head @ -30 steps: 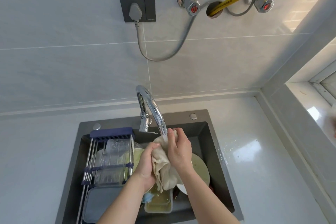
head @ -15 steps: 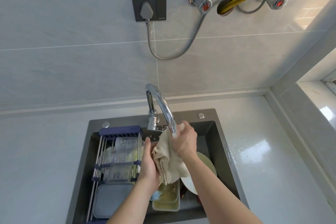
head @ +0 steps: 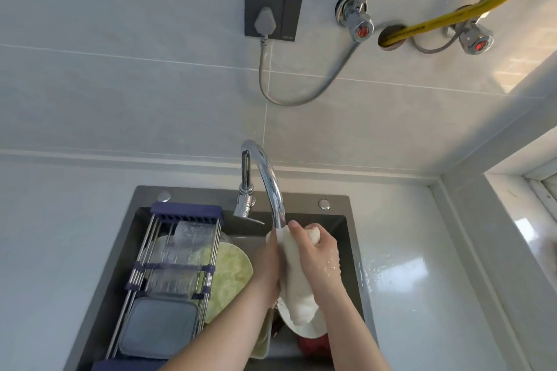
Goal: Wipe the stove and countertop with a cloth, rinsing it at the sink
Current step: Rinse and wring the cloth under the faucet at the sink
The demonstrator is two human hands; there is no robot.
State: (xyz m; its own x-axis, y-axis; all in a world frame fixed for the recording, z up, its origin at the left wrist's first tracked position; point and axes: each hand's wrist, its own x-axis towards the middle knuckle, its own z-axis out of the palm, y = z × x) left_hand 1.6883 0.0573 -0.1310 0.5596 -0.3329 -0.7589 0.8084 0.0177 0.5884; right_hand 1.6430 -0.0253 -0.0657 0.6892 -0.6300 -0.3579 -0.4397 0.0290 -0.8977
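A pale beige cloth [head: 297, 289] hangs wet under the spout of the chrome tap [head: 268, 181], over the dark grey sink [head: 301, 200]. My right hand [head: 318, 259] grips the cloth's upper part, with a bunched end sticking out above its fingers. My left hand [head: 269, 268] holds the cloth from the left side, pressed against it. Both hands are wet and sit close together just below the spout. The cloth's lower end dangles above a white plate [head: 313, 328]. The stove is out of view.
A blue-ended wire rack [head: 177, 253] spans the sink's left half, carrying clear glassware and a grey lidded box [head: 158, 330]. A green plate [head: 229, 277] lies under it. White countertop [head: 416, 295], wet with splashes, runs right of the sink. A wall socket [head: 272, 4] and valves are above.
My hands have slid along the cloth: the right hand now clutches its top with an end poking out, and the left hand presses closer. The camera view shifted left.
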